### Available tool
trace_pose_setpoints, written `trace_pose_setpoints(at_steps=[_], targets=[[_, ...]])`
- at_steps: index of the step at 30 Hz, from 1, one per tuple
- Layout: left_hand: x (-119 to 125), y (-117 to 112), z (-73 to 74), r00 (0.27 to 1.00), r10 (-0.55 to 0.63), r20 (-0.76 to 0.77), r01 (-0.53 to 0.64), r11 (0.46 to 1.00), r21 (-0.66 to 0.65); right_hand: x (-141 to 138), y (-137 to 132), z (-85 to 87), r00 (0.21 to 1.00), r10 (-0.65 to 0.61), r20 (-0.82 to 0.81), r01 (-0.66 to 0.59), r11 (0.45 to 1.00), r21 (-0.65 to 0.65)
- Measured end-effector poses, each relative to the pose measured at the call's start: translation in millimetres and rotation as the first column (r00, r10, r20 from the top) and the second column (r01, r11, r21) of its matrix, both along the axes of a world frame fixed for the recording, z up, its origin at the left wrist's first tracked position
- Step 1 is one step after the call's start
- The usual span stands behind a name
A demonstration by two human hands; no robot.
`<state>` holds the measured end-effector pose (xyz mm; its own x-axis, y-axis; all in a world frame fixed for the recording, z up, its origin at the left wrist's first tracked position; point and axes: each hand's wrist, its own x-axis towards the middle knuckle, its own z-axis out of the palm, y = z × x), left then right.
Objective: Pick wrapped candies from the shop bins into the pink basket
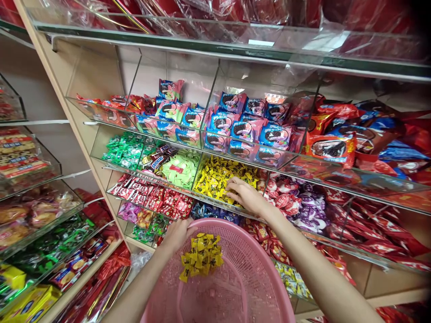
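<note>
A pink perforated plastic basket (266, 273) hangs before the shelves, tilted, with my left hand (177, 235) closed around its far left rim. A pile of yellow-wrapped candies (202, 255) lies in it near that hand. My right hand (247, 195) reaches into a clear shelf compartment of yellow-wrapped candies (215, 179). Its fingers are apart and touch the candies; the fingertips are partly hidden among them. To the left of this compartment are pale green packets (182, 168), and to its right red-and-white wrapped candies (283, 195).
Above sit blue-and-pink cookie packs (247, 128) behind a clear front panel. Green candies (124, 150) and Snickers bars (160, 157) fill compartments at left. A thick glass shelf (218, 49) crosses overhead. Another shelf unit with packaged snacks (20, 157) stands at far left.
</note>
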<state>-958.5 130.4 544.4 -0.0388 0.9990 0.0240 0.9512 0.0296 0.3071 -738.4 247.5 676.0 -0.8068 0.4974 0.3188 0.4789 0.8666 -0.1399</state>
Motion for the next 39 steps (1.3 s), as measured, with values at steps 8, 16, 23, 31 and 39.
trace_pose_setpoints(at_steps=[8,16,23,31,39], targets=[[-0.3,1.2,-1.0,1.000,0.007,-0.012,-0.006,1.000,0.013,-2.8,4.4,-7.6,0.998,-0.039,0.056,0.041,0.998,-0.038],[-0.2,-1.4,0.4,0.999,0.009,-0.031,-0.009,1.000,0.012,-2.6,6.9,-4.3,0.998,-0.009,0.066,0.011,1.000,-0.022],[2.1,-5.3,8.5,1.000,0.021,-0.006,-0.021,1.000,-0.006,6.5,-1.9,13.1,0.998,-0.023,-0.059,0.026,0.999,0.047],[4.5,-3.1,9.9,1.000,0.030,0.001,-0.030,0.999,-0.014,1.9,-78.1,7.0,0.897,-0.074,-0.436,-0.080,0.942,-0.325],[3.8,-3.9,6.9,1.000,0.025,-0.008,-0.026,1.000,-0.007,-10.8,-88.0,-111.9,0.831,-0.489,-0.267,-0.131,0.294,-0.947]])
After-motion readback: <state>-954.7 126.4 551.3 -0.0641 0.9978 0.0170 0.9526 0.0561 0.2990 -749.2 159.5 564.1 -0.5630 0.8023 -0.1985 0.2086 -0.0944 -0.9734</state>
